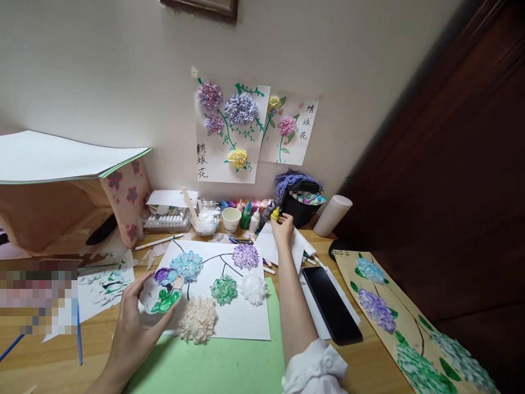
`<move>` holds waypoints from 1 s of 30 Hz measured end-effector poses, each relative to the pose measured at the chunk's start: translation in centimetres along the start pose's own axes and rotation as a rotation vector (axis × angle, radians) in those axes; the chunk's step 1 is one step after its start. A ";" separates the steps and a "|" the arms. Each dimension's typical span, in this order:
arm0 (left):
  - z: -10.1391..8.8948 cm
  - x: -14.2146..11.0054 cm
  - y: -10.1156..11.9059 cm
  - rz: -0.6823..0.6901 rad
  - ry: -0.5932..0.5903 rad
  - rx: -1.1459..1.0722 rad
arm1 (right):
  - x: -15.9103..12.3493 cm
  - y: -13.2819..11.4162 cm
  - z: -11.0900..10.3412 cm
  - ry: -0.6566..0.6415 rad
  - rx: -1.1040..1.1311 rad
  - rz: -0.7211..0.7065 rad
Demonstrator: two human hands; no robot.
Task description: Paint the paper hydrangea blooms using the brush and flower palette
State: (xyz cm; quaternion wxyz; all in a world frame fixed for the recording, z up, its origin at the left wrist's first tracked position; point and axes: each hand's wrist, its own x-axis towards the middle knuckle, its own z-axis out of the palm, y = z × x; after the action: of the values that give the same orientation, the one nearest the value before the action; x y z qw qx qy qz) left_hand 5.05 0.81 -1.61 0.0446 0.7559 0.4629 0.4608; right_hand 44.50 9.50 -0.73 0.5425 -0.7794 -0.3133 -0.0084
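Left hand (133,328) gripping a white paint dish (161,291), smeared purple, blue, peach and green, above the flower collage's (246,324) left side; right hand (284,229) closed around the yellow bottle (275,214)

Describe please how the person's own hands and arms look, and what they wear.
The right hand and its forearm are bare up to a white sleeve, bunched in soft folds around the arm. The left hand is bare too, with no sleeve in view. No glove or watch shows on either.
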 end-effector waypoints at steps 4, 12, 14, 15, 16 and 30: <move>0.0 -0.1 0.0 -0.011 -0.003 0.003 | 0.1 -1.8 -1.3 0.114 0.047 -0.092; 0.1 0.0 0.0 -0.016 -0.007 -0.009 | -0.2 -3.3 -1.2 -0.178 0.081 -0.249; 0.0 0.0 0.1 -0.017 -0.004 -0.005 | -0.4 -3.2 -0.7 -0.211 0.051 -0.256; 0.0 0.0 0.1 -0.015 -0.002 -0.002 | -0.6 -3.0 -0.4 -0.208 0.030 -0.249; -0.1 0.0 0.2 -0.013 -0.002 0.000 | -0.7 -2.9 -0.2 -0.197 0.008 -0.235; 0.0 -0.1 0.2 -0.011 -0.018 -0.022 | -1.2 -2.6 1.9 -0.229 -0.291 -0.212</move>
State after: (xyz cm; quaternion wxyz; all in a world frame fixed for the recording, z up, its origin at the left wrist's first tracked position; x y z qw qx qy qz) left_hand 5.17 0.63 -1.63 0.0597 0.7568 0.4616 0.4590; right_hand 41.60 11.07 0.25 0.3812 -0.8081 -0.4486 -0.0219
